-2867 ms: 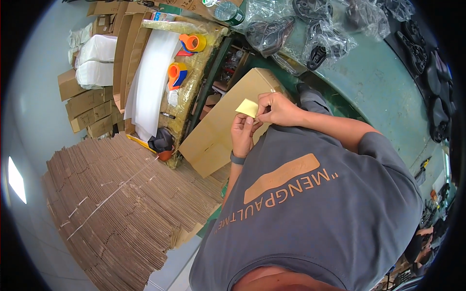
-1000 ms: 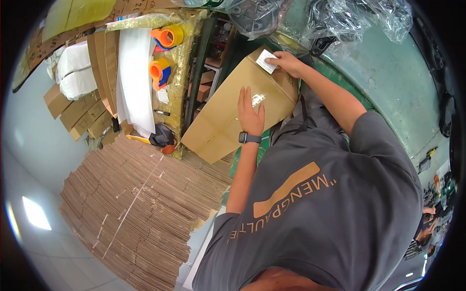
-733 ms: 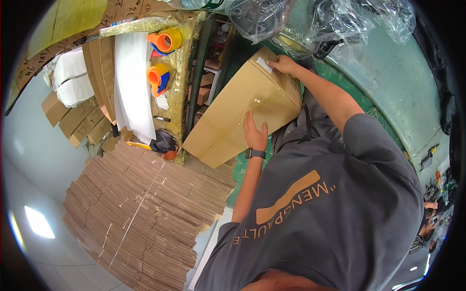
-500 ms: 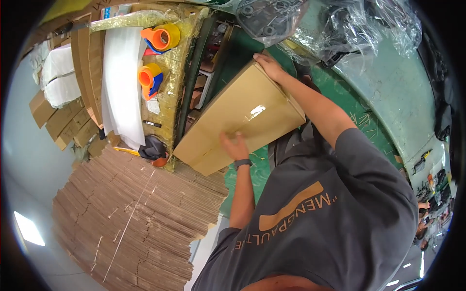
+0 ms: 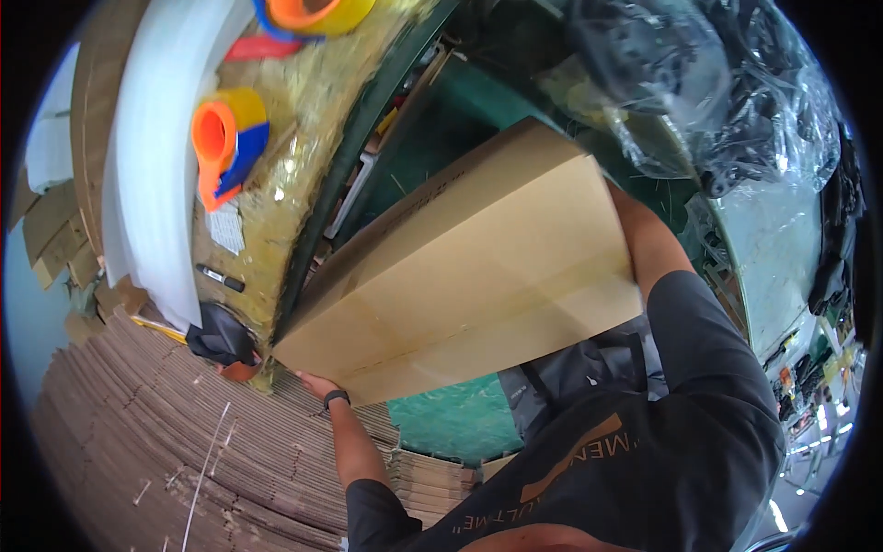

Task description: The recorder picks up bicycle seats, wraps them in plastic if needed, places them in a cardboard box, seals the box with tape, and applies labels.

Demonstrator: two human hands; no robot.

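A long, brown, closed cardboard box (image 5: 478, 285) slants across the middle, tape along its seam and dark print on its far side. At its lower left corner my left hand (image 5: 317, 384), a dark band on the wrist, grips the edge, its fingers partly tucked under the box. My right forearm reaches behind the box's right end, and that hand is hidden there. Close to the box's left end is the yellow-taped edge of a worktable (image 5: 276, 193).
On the worktable lie an orange-and-yellow tape dispenser (image 5: 216, 138), a black marker (image 5: 220, 277) and white foam sheeting (image 5: 152, 156). Stacked flat cardboard (image 5: 138, 442) fills the lower left. Clear plastic bags (image 5: 736, 101) lie at upper right. Green floor (image 5: 460, 419) shows below the box.
The box has come up closer and turned to show another side. My left hand moved from its face to the lower left corner; my right hand went from the top edge to behind its right end.
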